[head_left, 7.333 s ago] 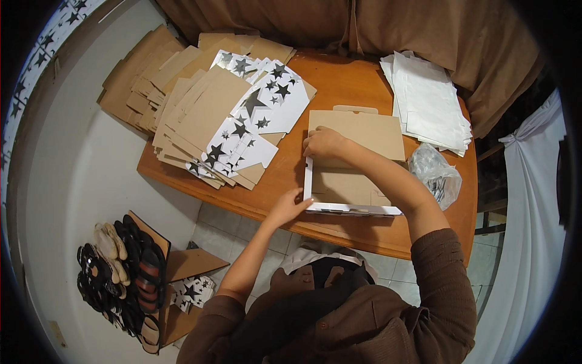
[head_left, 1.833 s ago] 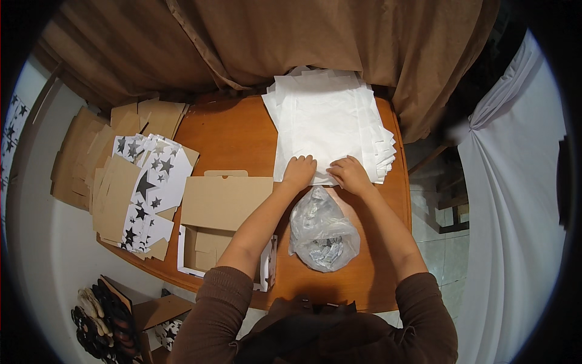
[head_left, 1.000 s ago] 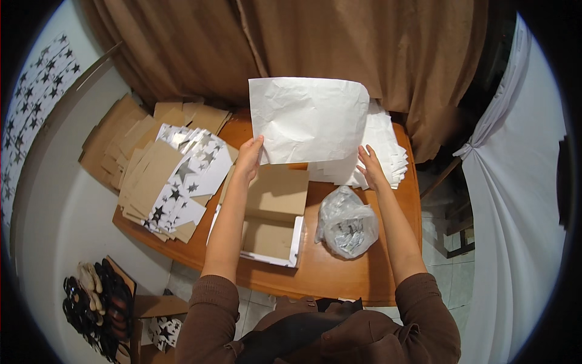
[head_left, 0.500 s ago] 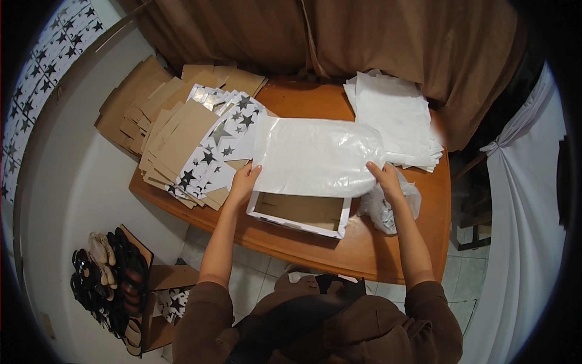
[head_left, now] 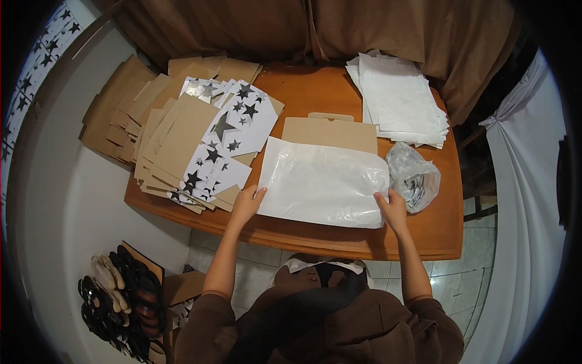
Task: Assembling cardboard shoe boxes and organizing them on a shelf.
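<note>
A sheet of glossy white paper [head_left: 327, 185] is stretched flat between my two hands. My left hand [head_left: 245, 204] pinches its left edge near the front corner, thumb on top. On the opposite edge my right hand [head_left: 393, 209] grips the paper the same way. Beneath it lies an open cardboard box; only its raised brown lid [head_left: 330, 134] shows behind the sheet, and the tray part is covered. Just beyond my right hand sits a clear plastic bag [head_left: 414, 179] with small dark and silvery items that I cannot make out.
Flat cardboard pieces [head_left: 176, 136] and star-printed white ones [head_left: 221, 142] are piled on the left of the wooden table [head_left: 303, 91]. A stack of white sheets [head_left: 400, 100] lies at the far right. A shoe rack [head_left: 130, 297] stands lower left, brown curtains [head_left: 242, 30] hang behind.
Both hands have brought the white paper nearer to me and lowered it over the box. The box's front tray is now hidden, while its lid has come into sight behind the sheet.
</note>
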`<state>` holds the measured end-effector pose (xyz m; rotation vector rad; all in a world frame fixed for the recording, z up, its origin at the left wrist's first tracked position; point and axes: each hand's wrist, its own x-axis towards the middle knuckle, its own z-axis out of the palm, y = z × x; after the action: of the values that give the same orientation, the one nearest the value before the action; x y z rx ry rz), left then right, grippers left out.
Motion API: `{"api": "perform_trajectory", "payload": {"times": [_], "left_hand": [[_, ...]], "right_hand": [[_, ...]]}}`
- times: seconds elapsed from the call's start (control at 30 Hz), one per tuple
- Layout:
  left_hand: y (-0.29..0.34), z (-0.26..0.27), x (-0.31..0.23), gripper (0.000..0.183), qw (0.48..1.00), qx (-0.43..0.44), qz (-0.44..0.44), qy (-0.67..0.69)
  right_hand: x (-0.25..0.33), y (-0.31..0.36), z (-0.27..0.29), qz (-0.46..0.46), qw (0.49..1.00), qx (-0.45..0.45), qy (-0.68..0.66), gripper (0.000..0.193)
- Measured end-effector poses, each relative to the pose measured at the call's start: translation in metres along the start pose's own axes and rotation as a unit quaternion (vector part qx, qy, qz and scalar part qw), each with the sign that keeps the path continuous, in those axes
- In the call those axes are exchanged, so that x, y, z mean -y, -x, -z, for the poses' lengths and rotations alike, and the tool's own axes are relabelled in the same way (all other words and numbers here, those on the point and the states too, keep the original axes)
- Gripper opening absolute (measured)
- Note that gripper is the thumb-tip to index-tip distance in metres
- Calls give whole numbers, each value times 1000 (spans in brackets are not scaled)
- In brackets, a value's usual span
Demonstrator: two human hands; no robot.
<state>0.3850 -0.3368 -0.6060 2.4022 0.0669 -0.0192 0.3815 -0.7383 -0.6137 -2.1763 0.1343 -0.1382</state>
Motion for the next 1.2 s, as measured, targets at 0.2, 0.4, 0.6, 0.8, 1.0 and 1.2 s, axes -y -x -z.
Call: {"api": "perform_trajectory", "payload": {"times": [0.2,0.4,0.6,0.8,1.0,1.2], "left_hand": [[-8,18,9,38,996,72,-9,-49],[-11,16,4,37,989,129,-42,-55],[-20,24,2,35,988,105,-51,-101],[-22,21,-55,34,938,-28,-270,-216],[-74,-49,-80,60,827,52,-529,-182],[-74,-71,-63,96,787,114,-539,-279]], "right_hand": [[0,6,-1,-33,995,-75,48,23],[20,7,4,-34,981,-140,127,22],[42,6,6,-19,946,-194,258,24],[80,-14,-16,278,922,-114,244,31],[91,-47,-60,476,822,153,272,39],[45,-47,-76,487,769,198,363,69]]}}
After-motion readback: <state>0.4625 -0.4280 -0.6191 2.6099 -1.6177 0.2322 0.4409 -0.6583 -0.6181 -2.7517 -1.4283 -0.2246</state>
